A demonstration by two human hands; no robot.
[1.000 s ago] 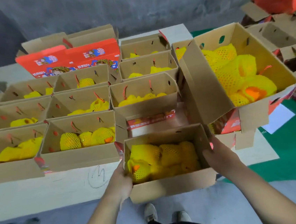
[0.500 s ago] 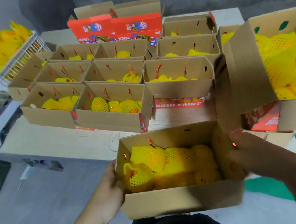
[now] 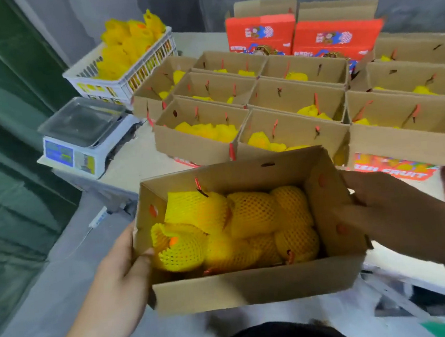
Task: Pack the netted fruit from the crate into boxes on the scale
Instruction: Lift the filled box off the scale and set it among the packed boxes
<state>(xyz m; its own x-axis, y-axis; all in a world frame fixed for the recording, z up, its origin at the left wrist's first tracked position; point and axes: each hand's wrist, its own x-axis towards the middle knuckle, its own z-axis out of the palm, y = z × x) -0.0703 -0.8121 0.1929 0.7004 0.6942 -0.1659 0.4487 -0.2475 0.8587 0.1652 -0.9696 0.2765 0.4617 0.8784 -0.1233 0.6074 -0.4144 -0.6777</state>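
Fruit in yellow foam netting fills the cardboard box that the person carries in front of their body, off the table and lower than the rows of boxes on it. Half a second ago the view faced the table squarely; now it has swung left, and the scale and the white crate stand fully in sight at the far left. My reading is that the carried box is on its way to the scale for weighing.

At the far left, the crate is heaped with more netted fruit. Just in front of it sits the scale, with a bare steel pan and the display facing the person. It is well apart from the carried box, up and to the left.

The left hand grips the box's left end wall, thumb hooked over the rim and touching the nearest netted fruit, the other fingers hidden under or behind the cardboard. The right hand holds the right end wall, fingers curled round it near the top edge. A second ago the box was close to the table edge, among the other boxes; now it is clear of them and nearer the person.

To the right, the packed boxes stand in rows on the table, each showing some yellow netting inside. Two red printed cartons stand behind them. The big tilted carton seen at the right in both earlier views is now out of frame.
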